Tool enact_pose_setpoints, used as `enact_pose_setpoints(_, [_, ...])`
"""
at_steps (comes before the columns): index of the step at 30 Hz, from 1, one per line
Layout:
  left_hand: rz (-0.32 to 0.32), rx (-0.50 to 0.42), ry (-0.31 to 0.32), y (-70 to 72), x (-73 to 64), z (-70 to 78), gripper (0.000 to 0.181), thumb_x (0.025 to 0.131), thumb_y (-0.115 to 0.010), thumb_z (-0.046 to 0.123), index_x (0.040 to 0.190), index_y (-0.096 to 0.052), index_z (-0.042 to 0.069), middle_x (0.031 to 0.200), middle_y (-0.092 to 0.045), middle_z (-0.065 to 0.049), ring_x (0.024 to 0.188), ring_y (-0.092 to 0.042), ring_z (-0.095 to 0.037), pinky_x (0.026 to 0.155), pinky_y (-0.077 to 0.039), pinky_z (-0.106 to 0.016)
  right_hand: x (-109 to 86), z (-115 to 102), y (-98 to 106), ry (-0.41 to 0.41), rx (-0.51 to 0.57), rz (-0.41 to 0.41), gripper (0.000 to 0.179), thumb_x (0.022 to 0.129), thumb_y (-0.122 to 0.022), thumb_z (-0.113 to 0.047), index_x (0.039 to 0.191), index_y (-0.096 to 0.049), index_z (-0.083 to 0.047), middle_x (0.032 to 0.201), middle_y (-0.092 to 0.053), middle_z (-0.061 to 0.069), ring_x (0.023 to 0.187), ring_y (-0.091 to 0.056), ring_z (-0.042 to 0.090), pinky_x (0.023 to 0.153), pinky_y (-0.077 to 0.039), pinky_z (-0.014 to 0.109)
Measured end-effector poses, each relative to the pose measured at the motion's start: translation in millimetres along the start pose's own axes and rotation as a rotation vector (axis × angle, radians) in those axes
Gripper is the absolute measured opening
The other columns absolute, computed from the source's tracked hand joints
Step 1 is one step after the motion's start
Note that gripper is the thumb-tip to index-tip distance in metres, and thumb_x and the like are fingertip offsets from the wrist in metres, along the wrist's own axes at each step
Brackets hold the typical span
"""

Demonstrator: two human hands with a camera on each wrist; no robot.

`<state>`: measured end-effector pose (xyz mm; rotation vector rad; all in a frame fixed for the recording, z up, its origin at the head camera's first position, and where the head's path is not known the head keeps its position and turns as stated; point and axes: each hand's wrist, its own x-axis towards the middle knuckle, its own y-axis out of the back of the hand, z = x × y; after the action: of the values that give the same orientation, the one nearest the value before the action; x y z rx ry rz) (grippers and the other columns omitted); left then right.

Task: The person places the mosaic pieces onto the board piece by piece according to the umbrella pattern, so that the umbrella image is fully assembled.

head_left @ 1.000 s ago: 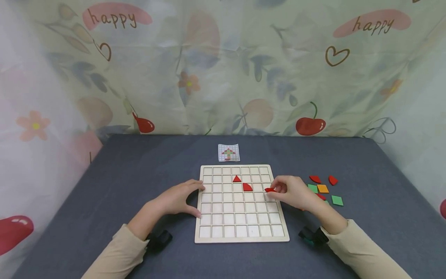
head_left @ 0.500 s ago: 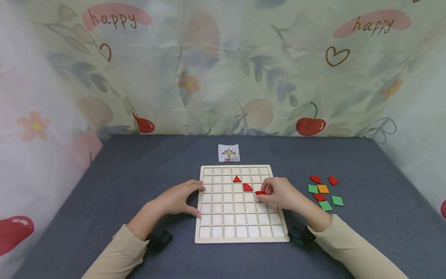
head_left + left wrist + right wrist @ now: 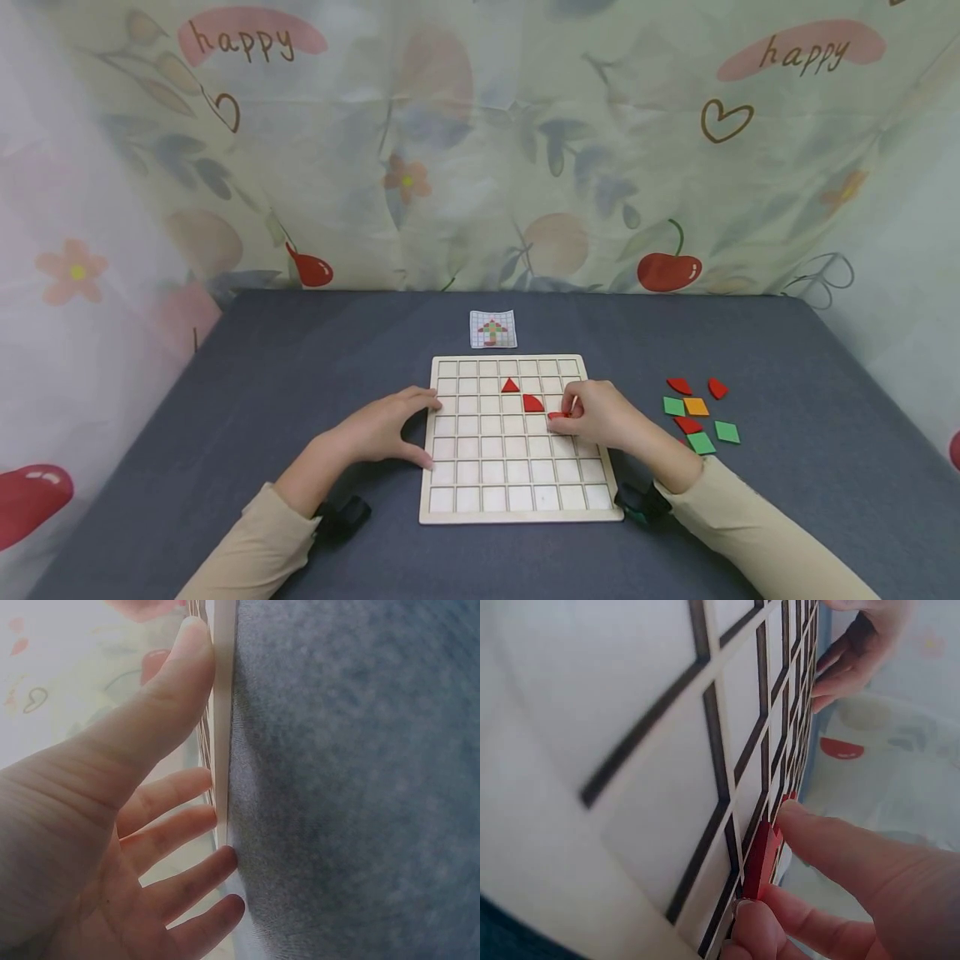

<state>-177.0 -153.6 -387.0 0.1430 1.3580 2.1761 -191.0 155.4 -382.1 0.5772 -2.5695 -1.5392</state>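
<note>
A pale wooden grid board (image 3: 517,514) lies on the dark table. My left hand (image 3: 378,427) touches its left edge, thumb and fingers spread; the left wrist view shows the thumb (image 3: 191,656) along the board's side. Over the right half of the grid, my right hand (image 3: 606,414) pinches a red piece (image 3: 758,862) between thumb and fingertips, low against the cells. The fingers hide most of its outline. A red triangle (image 3: 510,386) sits in a cell near the top, and a red quarter-circle piece (image 3: 532,403) one row lower, to its right.
Right of the board lie loose pieces: green squares (image 3: 727,432), an orange square (image 3: 696,407) and red curved pieces (image 3: 679,386). Behind the board is a small printed pattern card (image 3: 492,329). A patterned cloth (image 3: 465,167) hangs at the table's back.
The right hand has carried the red piece leftward from the board's right edge to a cell below and right of the quarter-circle, then barely moved. The left hand has stayed in place.
</note>
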Motion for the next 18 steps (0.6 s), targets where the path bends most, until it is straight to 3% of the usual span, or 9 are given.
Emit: enact_pose_setpoints(18, [0.003,0.008,0.005,-0.6,0.3,-0.7,0.079,0.068,-0.080,0.042,0.132,-0.050,0.009,0.146,-0.040,-0.012,0.133,-0.041,-0.028,0.106,-0.036,-0.046,-3.7,3.7,3.5,0.022,0.043,-0.044,0.014,0.085,-0.068,-0.018,0.075,-0.060,-0.011,0.062,-0.053,-0.001,0.056,-0.044,0.011,0.051,-0.035,0.023])
